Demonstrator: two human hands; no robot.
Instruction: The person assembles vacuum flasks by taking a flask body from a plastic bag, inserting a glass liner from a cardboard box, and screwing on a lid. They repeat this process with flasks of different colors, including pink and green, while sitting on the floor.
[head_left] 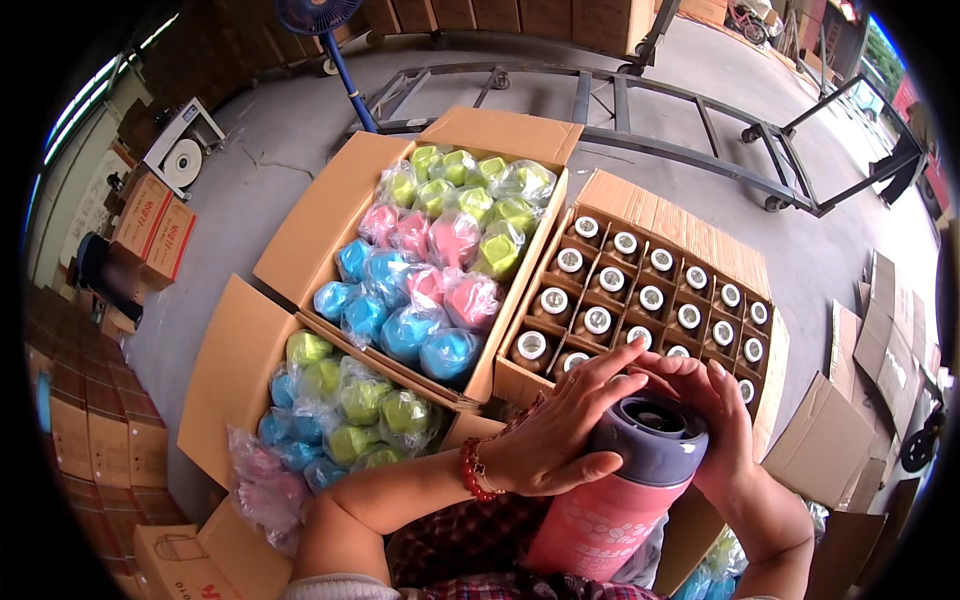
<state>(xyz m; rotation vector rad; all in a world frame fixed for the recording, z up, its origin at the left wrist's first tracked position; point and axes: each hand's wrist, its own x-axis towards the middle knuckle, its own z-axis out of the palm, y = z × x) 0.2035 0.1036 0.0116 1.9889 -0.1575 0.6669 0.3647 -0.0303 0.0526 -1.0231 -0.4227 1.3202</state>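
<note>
A pink tumbler with a grey-purple collar and a dark open-looking top stands tilted in front of my lap. My left hand presses on the collar's left side, thumb in front and fingers reaching across behind the top. Round the collar's right side curls my right hand, its fingertips meeting the left ones at the back. The tumbler's lower end is out of view. Just beyond my hands sits a divided carton with several white-topped bottles, one to a compartment.
Left of it, an open carton holds plastic-wrapped green, pink and blue items. A second such carton is nearer left. Beyond lie a metal trolley frame and a blue fan. Flattened cardboard leans at right.
</note>
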